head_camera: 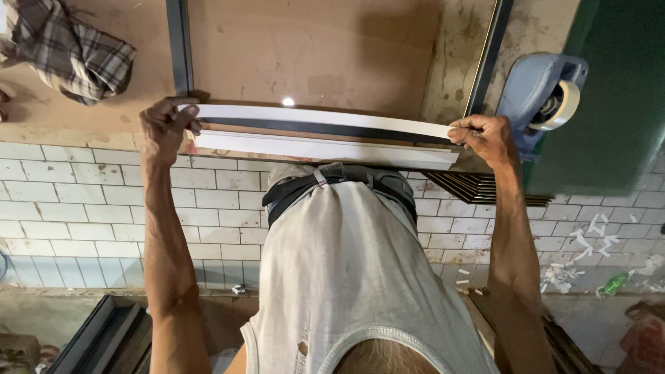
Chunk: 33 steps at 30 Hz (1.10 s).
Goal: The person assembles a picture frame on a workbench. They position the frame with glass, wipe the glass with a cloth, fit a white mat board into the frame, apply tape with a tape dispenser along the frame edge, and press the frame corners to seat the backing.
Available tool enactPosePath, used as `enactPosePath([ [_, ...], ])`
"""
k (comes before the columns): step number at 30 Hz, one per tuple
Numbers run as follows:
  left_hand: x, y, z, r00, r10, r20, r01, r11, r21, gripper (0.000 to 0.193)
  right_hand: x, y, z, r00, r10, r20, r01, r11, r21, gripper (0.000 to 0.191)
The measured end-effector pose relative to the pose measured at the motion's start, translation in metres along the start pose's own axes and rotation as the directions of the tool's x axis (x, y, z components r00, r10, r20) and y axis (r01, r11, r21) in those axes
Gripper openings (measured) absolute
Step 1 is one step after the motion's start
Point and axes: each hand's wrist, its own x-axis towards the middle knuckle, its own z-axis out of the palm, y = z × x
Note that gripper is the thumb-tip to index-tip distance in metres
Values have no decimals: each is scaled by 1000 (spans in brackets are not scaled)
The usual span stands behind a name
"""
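Two hands grip one long, narrow profile strip [318,128], each at one end, so that it is carried level across the edge of the workbench [305,62]. The strip has a dark middle band between two white faces; I judge that the white is a protective film or tape over a metal section, but the picture does not show this for sure. The left hand [164,128] is closed around the left end, with the thumb on top and the fingers curled under. The right hand [487,136] is closed on the right end in the same way, pinching the upper white band between thumb and fingers. Holding it at both ends seems sensible, because such a long thin piece would sag or twist if held in the middle only.

Just beside the right hand, a blue tape dispenser [537,93] with a roll of pale tape [562,105] stands on the bench, close enough to reach. Below the right end of the strip, a stack of dark similar profiles [485,188] lies on the bench edge. A checked cloth [69,48] lies at the far left corner, well apart from the work. Small white scraps [589,242] are scattered on the tiled floor at the right, and a green bottle [613,284] lies near them. Dark frame pieces [104,332] rest on the floor at the left.
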Motion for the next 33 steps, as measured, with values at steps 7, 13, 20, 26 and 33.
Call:
enactPosePath([
  [7,23,6,2,1000,-17,-8,14,965,-261,11,2,-15,-14,996,70,-52,-56,971,233,23],
  [13,40,7,-2,998,14,-60,-34,941,-337,14,8,8,-27,983,78,-167,-5,915,404,19],
  [20,73,8,-6,990,63,-127,-108,916,-387,13,44,47,-55,978,143,-154,-12,771,636,27],
  [26,113,30,8,991,63,-119,-101,931,-351,21,71,34,-46,951,1,-309,153,866,475,25],
  [33,176,51,49,770,580,-265,-360,738,571,31,148,20,-34,826,-86,-556,203,968,151,19],
])
